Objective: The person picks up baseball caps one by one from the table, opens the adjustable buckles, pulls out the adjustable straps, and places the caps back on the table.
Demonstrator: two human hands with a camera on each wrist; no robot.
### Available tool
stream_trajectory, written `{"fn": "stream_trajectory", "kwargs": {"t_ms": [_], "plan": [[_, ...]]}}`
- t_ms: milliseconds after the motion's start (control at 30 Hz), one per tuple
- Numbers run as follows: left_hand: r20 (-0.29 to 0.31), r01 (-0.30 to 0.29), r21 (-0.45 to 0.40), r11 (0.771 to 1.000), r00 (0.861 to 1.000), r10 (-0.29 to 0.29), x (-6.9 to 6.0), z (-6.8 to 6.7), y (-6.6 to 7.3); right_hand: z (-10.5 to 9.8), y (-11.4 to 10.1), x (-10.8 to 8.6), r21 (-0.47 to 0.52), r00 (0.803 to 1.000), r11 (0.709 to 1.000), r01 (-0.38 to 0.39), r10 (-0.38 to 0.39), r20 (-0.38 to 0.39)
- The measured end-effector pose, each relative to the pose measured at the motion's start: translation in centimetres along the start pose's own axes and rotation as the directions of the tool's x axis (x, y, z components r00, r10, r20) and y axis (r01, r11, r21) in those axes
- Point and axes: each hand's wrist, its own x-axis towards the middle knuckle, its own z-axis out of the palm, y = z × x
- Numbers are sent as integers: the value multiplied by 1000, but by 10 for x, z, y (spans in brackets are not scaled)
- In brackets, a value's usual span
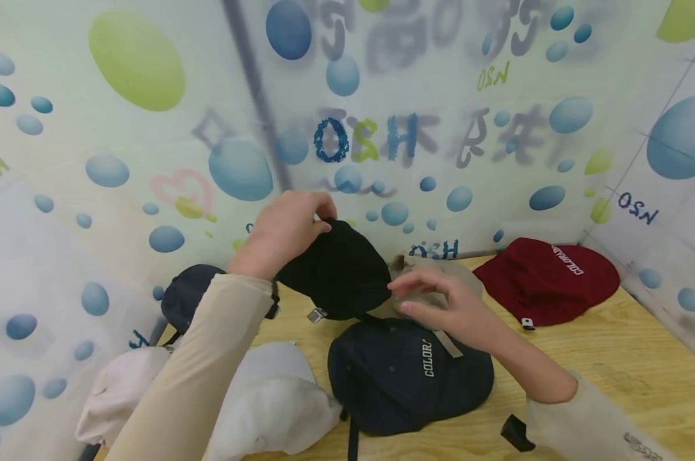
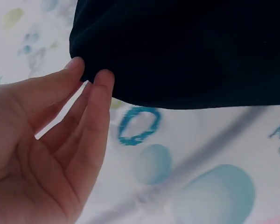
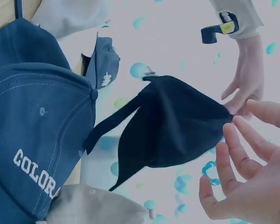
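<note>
Against bubble-printed wall sheeting [image 1: 468, 173] and above a wood-grain table [image 1: 624, 371], pinching the black cap [image 1: 341, 269] by one edge between thumb and fingers of the left hand [image 1: 286, 224], with the right hand [image 1: 442, 301] loosely spread close by, gripping nothing, contact unclear. Held raised just beyond the lettered navy cap [image 1: 382, 378], could swing or slip free, given so small a pinch at one side; could also snag by its dangling strap [image 3: 113, 122] if drawn low across the navy cap.
</note>
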Motion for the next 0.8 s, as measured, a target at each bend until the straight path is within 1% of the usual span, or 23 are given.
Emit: {"fn": "stream_trajectory", "kwargs": {"t_ms": [100, 233, 367, 433, 533, 633, 800], "plan": [[-5, 20, 41, 999, 1000, -19, 5, 11, -11, -2, 3, -2, -15, 1000, 1000, -8, 8, -9], [-3, 56, 61, 997, 998, -56, 13, 34, -28, -3, 5, -3, -14, 999, 999, -31, 31, -9], [22, 85, 16, 996, 996, -85, 19, 57, -45, -2, 7, -4, -10, 998, 998, -67, 67, -8], [43, 99, -5, 995, 994, -99, 21, 67, -53, -3, 7, -4, -7, 997, 997, -79, 79, -7], [60, 112, -9, 994, 992, -111, 21, 80, -64, -3, 8, -4, -5, 997, 997, -81, 81, -5], [72, 125, -13, 992, 990, -123, 21, 92, -72, -4, 9, -3, -5, 997, 997, -79, 79, 1], [73, 148, -47, 988, 987, -145, 25, 108, -81, -5, 9, -3, -7, 997, 997, -80, 80, 14]]}}
